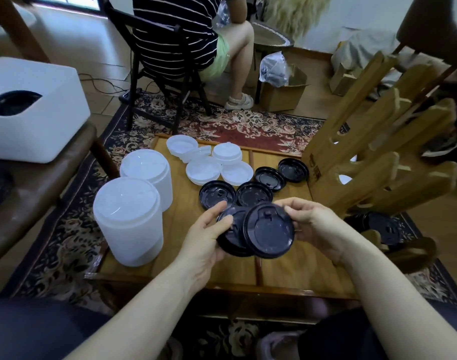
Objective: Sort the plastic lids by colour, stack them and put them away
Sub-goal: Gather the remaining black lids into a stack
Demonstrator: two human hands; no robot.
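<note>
Low wooden table (279, 266), bearing the work. Along its left edge stand two tall stacks of white lids (133, 211), one behind the other; loose white lids (209, 162) cluster at the far edge, left of centre. Four loose black lids (253, 194) lie in a line from mid-table toward the far right corner. Above the table's near middle, the left hand (209, 235) grasps a small stack of black lids (231, 235), thumb over its top and fingers beneath. The right hand (313, 224) pinches a single black lid (269, 229) by its rim, overlapping the stack's right side. To seat it well, the lid should probably be centred rim to rim, kept the same way up as those beneath, then pressed evenly.
</note>
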